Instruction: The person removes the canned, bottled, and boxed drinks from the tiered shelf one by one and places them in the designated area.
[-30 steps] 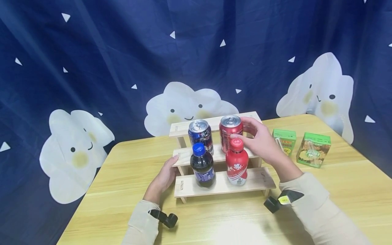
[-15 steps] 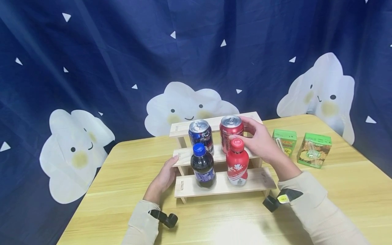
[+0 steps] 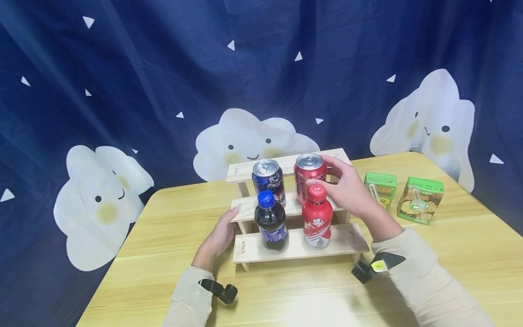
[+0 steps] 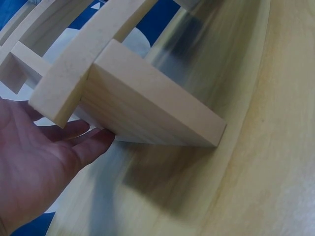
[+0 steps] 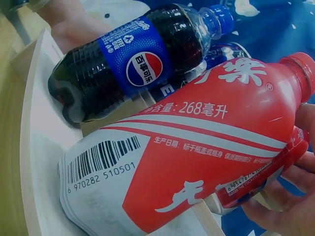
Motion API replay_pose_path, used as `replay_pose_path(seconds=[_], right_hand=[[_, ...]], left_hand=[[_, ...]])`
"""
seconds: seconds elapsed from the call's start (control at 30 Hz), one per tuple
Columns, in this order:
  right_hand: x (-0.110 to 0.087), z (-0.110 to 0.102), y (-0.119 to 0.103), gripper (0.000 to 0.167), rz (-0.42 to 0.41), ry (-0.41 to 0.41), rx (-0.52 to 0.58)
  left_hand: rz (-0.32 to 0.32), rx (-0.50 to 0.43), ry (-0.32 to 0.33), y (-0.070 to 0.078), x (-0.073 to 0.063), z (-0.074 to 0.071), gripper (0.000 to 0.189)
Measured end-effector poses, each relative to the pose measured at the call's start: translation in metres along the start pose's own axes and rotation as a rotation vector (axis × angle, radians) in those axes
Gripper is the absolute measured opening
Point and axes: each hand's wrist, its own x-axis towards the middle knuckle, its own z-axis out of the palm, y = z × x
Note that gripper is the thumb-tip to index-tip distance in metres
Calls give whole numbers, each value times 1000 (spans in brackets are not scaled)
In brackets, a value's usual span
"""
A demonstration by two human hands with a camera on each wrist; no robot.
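My right hand (image 3: 346, 186) grips a red Coke can (image 3: 306, 179) on the middle shelf, thumb in front and fingers at its right side. In the right wrist view, a red-and-white bottle (image 5: 182, 147) covers much of that can. My left hand (image 3: 220, 234) holds the left end of the middle shelf of a three-step wooden rack (image 3: 300, 251). In the left wrist view, the fingers (image 4: 98, 142) lie against the rack's side leg. Beside the red can stands a dark blue can (image 3: 267, 179). On the lowest shelf is a blue-capped Pepsi bottle (image 3: 271, 225), left of the red-and-white bottle.
Two green-topped drink cartons stand on the wooden table (image 3: 163, 259) right of the rack: one carton (image 3: 382, 186) nearer my right hand, another carton (image 3: 420, 200) farther right. A dark blue curtain (image 3: 261, 68) with white clouds hangs behind the table.
Almost nothing differs: both hands, the cans and the bottles keep their places, and the head view shifts only very slightly.
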Motion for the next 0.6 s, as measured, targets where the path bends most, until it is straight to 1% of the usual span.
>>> replay_pose_path(seconds=[0.33,0.6], right_hand=[[-7,-5,-1,62,25,43,-31],[-12,-13,4,66,-5,83,-57]], left_hand=[[8,-22,28,-1,1,1,58],[5,-10,27,-1,1,1,60]])
